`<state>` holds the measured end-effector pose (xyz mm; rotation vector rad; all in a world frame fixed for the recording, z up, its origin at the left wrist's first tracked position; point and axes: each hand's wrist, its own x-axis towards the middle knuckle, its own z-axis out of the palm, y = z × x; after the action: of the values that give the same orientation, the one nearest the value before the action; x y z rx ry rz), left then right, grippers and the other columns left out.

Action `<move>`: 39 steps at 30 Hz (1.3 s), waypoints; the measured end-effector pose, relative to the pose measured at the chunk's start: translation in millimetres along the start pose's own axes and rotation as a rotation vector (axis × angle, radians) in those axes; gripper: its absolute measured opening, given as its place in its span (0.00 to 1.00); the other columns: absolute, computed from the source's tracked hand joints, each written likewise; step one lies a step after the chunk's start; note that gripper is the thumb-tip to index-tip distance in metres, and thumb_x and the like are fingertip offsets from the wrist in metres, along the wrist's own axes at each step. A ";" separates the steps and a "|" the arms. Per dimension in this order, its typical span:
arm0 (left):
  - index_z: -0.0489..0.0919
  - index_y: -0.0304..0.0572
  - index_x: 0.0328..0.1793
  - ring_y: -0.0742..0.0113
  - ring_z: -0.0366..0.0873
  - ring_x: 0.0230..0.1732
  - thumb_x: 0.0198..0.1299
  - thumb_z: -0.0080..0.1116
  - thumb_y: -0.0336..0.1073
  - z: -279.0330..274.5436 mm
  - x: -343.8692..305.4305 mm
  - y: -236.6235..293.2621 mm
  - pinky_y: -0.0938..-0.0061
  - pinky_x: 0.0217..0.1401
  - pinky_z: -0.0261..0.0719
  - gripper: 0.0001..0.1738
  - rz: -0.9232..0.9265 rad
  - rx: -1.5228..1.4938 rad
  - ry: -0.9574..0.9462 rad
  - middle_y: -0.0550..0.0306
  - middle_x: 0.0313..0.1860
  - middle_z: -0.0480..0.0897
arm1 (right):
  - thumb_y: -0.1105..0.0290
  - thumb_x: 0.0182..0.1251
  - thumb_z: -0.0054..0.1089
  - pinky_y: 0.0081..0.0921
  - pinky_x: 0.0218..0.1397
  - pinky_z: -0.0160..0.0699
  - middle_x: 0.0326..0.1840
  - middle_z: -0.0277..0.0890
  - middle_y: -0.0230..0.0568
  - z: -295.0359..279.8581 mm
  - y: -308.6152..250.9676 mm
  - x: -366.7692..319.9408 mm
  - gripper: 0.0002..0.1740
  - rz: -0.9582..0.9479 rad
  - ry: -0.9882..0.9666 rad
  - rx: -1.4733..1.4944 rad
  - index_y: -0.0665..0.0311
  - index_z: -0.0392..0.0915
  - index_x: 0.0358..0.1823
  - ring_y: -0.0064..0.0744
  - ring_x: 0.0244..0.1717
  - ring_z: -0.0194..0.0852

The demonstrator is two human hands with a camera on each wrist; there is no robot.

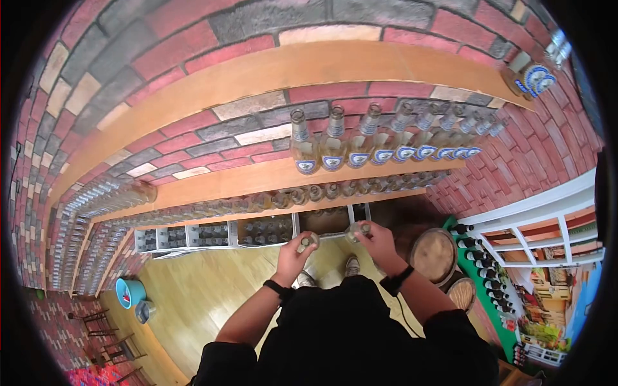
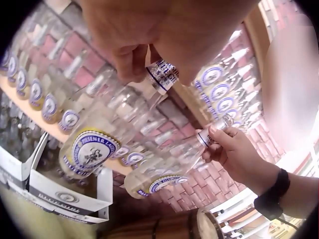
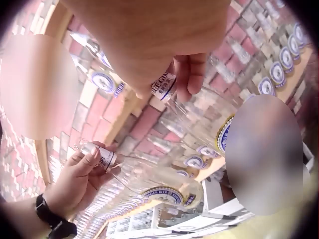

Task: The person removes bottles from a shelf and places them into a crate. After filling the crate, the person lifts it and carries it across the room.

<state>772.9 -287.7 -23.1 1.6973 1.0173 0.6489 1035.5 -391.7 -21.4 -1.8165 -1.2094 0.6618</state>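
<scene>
My left hand (image 1: 295, 255) grips a clear glass beer bottle (image 2: 94, 149) by its neck, with the base hanging down and tilted. The bottle bears a round blue and white label and a printed neck band. A matching beer bottle (image 2: 158, 178) hangs from my right hand (image 1: 376, 246), whose fingers are curled round its neck. In the head view both hands are in front of my body, a short way apart, and the bottles are seen from above. The right wrist view has the left hand (image 3: 82, 174) at the lower left.
Rows of similar bottles (image 1: 386, 145) line a wooden shelf (image 1: 212, 183) on the brick wall. Below stand open boxes (image 1: 209, 235), several holding bottles. Wooden barrels (image 1: 433, 256) and a green stand (image 1: 473, 270) with dark bottles are on the right. A blue bucket (image 1: 131, 293) sits on the floor.
</scene>
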 end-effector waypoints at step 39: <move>0.87 0.46 0.57 0.42 0.87 0.54 0.55 0.72 0.29 146.0 156.6 -392.9 0.57 0.58 0.84 0.21 -0.507 0.192 0.344 0.41 0.49 0.89 | 0.63 0.59 0.77 0.44 0.49 0.85 0.41 0.86 0.59 343.9 306.2 120.2 0.19 0.211 -0.006 -0.082 0.69 0.86 0.45 0.58 0.47 0.86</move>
<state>842.4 -170.2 -449.3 1.4221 1.7284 0.5249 959.6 -218.3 -458.1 -2.0309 -1.0705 0.7451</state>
